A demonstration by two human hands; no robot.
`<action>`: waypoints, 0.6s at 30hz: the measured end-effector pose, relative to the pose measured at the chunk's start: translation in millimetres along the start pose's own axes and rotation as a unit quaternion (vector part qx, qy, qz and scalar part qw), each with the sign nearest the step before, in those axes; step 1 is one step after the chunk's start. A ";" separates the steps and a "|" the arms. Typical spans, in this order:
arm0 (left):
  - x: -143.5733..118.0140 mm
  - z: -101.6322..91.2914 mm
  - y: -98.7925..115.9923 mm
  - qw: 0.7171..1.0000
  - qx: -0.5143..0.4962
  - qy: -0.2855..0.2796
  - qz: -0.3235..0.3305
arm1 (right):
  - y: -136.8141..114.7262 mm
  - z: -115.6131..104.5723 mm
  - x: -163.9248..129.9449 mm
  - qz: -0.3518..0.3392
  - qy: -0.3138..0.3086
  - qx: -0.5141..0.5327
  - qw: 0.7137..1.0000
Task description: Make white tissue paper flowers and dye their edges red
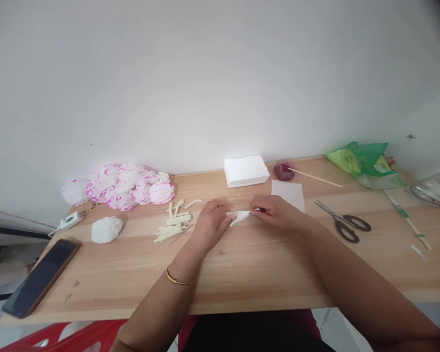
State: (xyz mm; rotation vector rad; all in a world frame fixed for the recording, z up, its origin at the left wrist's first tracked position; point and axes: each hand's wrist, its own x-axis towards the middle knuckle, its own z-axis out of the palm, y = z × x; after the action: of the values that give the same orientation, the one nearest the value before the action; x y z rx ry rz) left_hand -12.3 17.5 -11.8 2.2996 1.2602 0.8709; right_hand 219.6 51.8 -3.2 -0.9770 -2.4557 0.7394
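A narrow folded white tissue paper (239,217) stretches between my two hands, just above the wooden table. My left hand (214,222) pinches its left end, and my right hand (275,212) grips the right end, partly covering it. Behind my right hand lies a flat white paper sheet (289,191). A stack of white paper (246,171) sits beyond my hands, near the wall. Left of my left hand is a loose pile of cream-coloured strips (174,227).
Pink-and-white paper balls (126,186) and a white ball (107,229) are on the left, with a phone (40,278) and white plug (71,221). Rightward lie a dark red bag (284,170) with a stick, scissors (342,220), a green bag (370,164) and a glass jar (434,188).
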 end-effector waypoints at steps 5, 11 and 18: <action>-2.2 7.8 2.7 0.999 0.017 0.022 0.033 | -6.1 9.4 2.2 -0.051 -0.008 0.003 0.999; -5.3 18.7 4.2 0.997 0.045 -0.032 0.055 | -10.0 16.8 3.7 -0.078 0.020 -0.001 0.997; -3.6 14.9 2.6 0.995 0.082 -0.019 0.058 | -6.7 9.3 3.3 -0.048 0.053 -0.017 0.997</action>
State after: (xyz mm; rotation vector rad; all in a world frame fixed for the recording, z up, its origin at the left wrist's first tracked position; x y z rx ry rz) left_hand -2.1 12.7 -22.5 2.5275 1.2340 0.7844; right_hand 208.9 47.0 -5.9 -0.8811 -2.4104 0.6012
